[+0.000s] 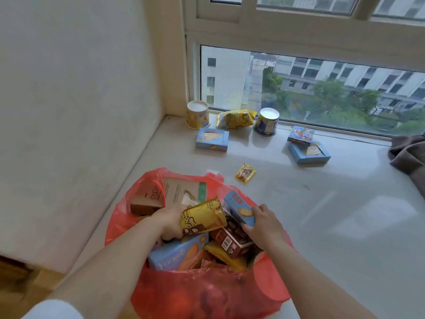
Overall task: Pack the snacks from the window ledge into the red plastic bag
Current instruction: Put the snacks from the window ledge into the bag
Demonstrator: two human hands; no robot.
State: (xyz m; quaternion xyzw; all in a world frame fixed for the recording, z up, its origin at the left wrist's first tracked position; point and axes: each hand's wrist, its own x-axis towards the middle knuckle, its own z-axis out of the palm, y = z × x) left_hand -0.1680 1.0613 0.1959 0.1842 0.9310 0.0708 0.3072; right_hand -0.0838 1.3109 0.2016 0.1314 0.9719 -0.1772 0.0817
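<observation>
Here, over the open red plastic bag [202, 293] on the pale window ledge [322, 203], the left hand [169, 223] fingers grip a yellow snack pouch [202, 218]; the right hand [264, 224] fingers pinch a small blue biscuit box [239, 208].

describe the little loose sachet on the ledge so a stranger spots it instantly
Start at the open red plastic bag on the pale window ledge. Just beyond its far rim lies a small flat yellow sachet, alone on bare ledge, far smaller than the blue boxes and tubs by the window.
</observation>
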